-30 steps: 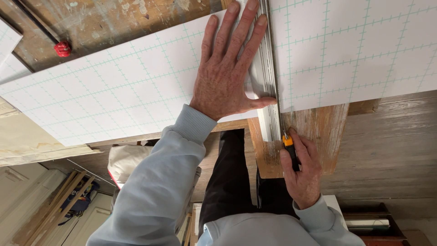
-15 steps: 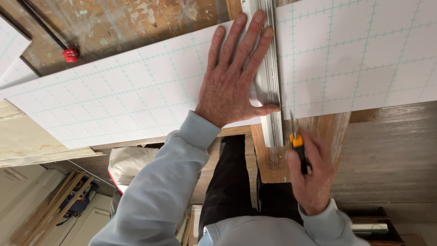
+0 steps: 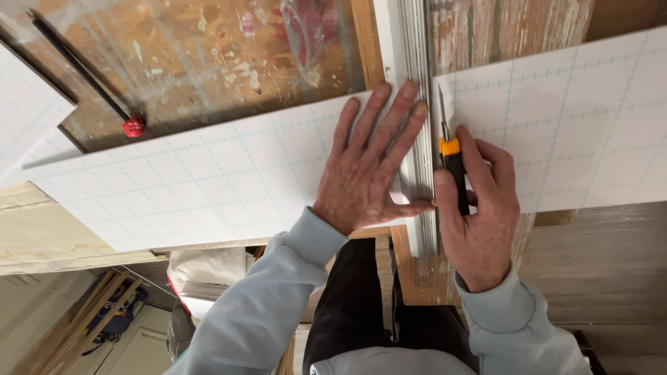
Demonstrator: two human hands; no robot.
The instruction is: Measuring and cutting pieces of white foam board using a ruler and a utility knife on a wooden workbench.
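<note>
While the left hand (image 3: 365, 163) lies spread flat, pressing the metal ruler (image 3: 417, 167) onto the gridded white board (image 3: 208, 180) at the workbench (image 3: 194, 55) near edge, the right hand (image 3: 479, 208) grips a knife (image 3: 450, 163), blade at the board's far edge; the cut looks barely begun.

Soft, even daylight fills the scene, bright on the white gridded sheet (image 3: 208, 173), which nears overexposure without glare. Shadows are faint (a thin one lies under the left hand (image 3: 368, 160)). Focus is crisp centrally; the lower-left corner looks dimmer and softer, with slight wide-angle stretch.
</note>
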